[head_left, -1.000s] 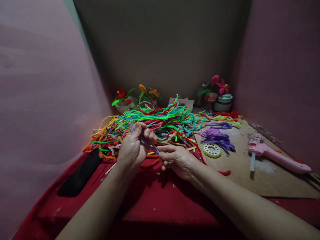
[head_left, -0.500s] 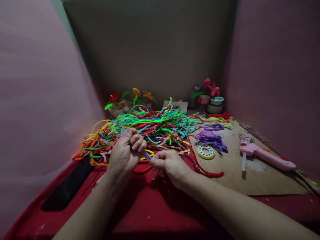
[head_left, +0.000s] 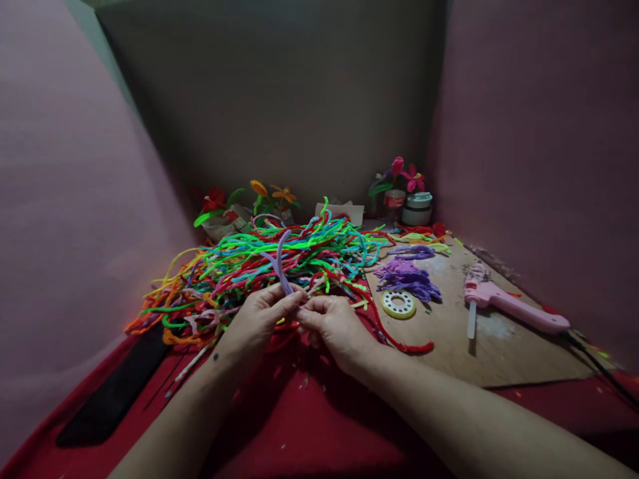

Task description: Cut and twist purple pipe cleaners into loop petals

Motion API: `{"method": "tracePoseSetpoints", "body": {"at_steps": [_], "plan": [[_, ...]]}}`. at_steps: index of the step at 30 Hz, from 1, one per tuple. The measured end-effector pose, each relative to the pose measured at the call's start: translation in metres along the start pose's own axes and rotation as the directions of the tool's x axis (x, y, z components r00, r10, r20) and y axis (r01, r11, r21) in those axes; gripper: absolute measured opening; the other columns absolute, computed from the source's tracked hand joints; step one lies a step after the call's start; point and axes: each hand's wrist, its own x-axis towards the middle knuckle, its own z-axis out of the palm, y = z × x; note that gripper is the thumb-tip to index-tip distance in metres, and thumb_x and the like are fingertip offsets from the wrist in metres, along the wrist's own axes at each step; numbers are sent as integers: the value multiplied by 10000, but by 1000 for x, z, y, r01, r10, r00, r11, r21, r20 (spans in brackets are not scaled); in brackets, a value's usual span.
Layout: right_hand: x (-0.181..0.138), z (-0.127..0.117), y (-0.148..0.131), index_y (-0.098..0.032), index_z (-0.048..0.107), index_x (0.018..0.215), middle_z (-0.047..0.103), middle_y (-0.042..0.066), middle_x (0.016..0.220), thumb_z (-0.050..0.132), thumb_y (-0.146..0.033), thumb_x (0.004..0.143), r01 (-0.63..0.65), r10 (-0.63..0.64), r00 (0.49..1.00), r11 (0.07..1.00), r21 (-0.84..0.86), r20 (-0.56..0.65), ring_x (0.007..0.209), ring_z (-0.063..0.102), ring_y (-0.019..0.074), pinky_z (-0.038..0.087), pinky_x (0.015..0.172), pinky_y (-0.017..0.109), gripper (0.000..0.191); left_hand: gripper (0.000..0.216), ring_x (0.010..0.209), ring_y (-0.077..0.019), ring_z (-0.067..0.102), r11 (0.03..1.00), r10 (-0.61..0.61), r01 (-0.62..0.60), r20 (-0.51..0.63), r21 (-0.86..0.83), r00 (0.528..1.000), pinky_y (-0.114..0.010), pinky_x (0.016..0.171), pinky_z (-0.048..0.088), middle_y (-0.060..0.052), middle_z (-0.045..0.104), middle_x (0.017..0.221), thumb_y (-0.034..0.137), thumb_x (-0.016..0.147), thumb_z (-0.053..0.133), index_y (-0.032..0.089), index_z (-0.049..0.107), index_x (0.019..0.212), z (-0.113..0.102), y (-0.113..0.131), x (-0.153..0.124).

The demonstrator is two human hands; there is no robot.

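Light purple pipe cleaners (head_left: 281, 266) stick up from between my two hands, their upper ends forking apart. My left hand (head_left: 272, 309) pinches them near the lower end, thumb on top. Close against it, my right hand (head_left: 329, 326) is closed with thumb and forefinger at the same lower end; the fingers hide the tip. Behind my hands spreads a big tangled heap of coloured pipe cleaners (head_left: 299, 243), mostly green, red, blue and orange. Short purple pipe cleaner pieces (head_left: 412, 278) lie in a pile to the right.
On a brown board (head_left: 449, 362) rest a pink glue gun (head_left: 519, 309) with its cord and a yellow-white ring (head_left: 399, 305). A black flat case (head_left: 112, 392) lies at left on the red cloth (head_left: 299, 439). Pipe cleaner flowers (head_left: 284, 193) and a lidded jar (head_left: 417, 209) stand behind.
My left hand has turned from a fist to a pinch and come up against my right. The forked purple pipe cleaners now point upward. The view has shifted slightly.
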Motion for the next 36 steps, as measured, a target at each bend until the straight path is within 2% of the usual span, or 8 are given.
{"method": "tracePoseSetpoints", "body": {"at_steps": [7, 15, 27, 30, 36], "plan": [[3, -4, 6, -121, 548, 633, 552, -20, 506, 610, -271, 643, -99, 95, 992, 994, 45, 87, 362, 438, 52, 339, 387, 190, 162, 209, 550, -83, 532, 993, 7, -20, -110, -118, 994, -197, 541, 411, 1, 596, 652, 316, 695, 653, 137, 612, 796, -1, -1, 2], [3, -5, 8, -115, 567, 627, 578, 1, 515, 622, -281, 640, -96, 93, 995, 991, 93, 38, 358, 461, 59, 363, 375, 192, 176, 211, 522, -80, 526, 991, 44, -45, -10, -130, 999, -185, 486, 388, -1, 598, 642, 257, 685, 662, 142, 607, 852, -5, -3, 1], [2, -3, 6, -119, 569, 642, 566, -12, 512, 604, -282, 664, -77, 78, 997, 996, 45, -16, 346, 440, 48, 353, 351, 175, 168, 229, 574, -113, 549, 997, 71, -71, -21, -43, 997, -220, 542, 420, -30, 625, 688, 291, 675, 656, 126, 613, 827, -3, 1, -1], [2, -4, 6, -119, 578, 663, 567, -9, 515, 632, -292, 653, -66, 68, 998, 993, 97, -14, 351, 442, 52, 343, 350, 178, 182, 240, 555, -110, 542, 997, 67, -69, -51, -22, 996, -215, 519, 414, -28, 629, 682, 303, 660, 668, 125, 625, 815, -3, 1, -2], [6, -6, 2, -125, 606, 697, 577, -14, 553, 715, -251, 581, 29, -3, 997, 942, 335, -75, 412, 463, 51, 393, 414, 179, 203, 221, 447, -80, 493, 997, 31, -23, -111, 74, 993, -186, 430, 359, -11, 591, 555, 335, 694, 637, 116, 632, 727, 0, 2, -3]]}}
